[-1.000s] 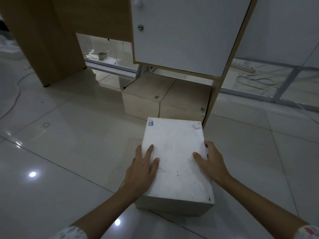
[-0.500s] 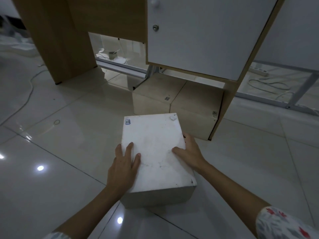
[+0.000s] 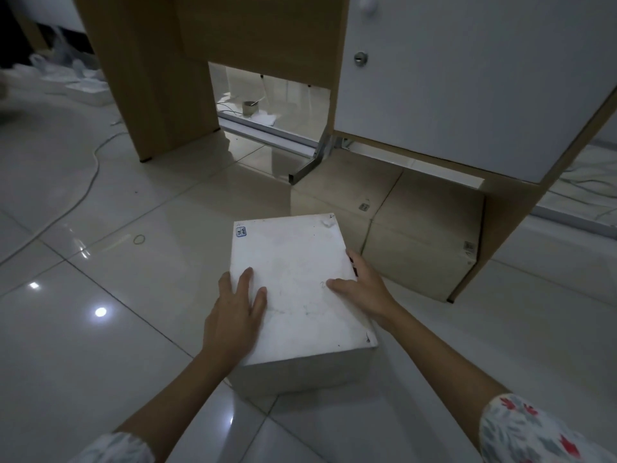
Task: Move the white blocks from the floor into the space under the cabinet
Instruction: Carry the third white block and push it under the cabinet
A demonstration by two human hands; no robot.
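Block (image 3: pixel 293 285) has shifted left over the last second: it was lined up in front of the right-hand stored block (image 3: pixel 430 235), and now its far edge faces the left one (image 3: pixel 337 202), angled toward 11 o'clock. It sits on the floor (image 3: pixel 100 345), in front of the cabinet (image 3: pixel 467 81), near the two stored blocks; I can't tell if the far right corner touches them.

Left hand (image 3: pixel 235 315): palm flat on top at the near-left, fingers spread, thumb over the left edge. Right hand (image 3: pixel 364 289): thumb on top, fingers wrapped down the right face. Both are pressing or clasping the block, with no lift visible.

Stored blocks sit side by side, touching, in the space under the white door, partly sticking out in front.

What it means, my read: the slot under the door looks full, so pushing straight in is blocked. The leftward slide suggests the target is the open floor at 11 o'clock, beside the left stored block, near the metal bracket (image 3: pixel 303 168).

Risks: that bracket could snag the far left corner. The block's right face could scrape the left stored block if the angle isn't squared up first. Rubber band (image 3: pixel 139 239) at 9 o'clock is well clear.
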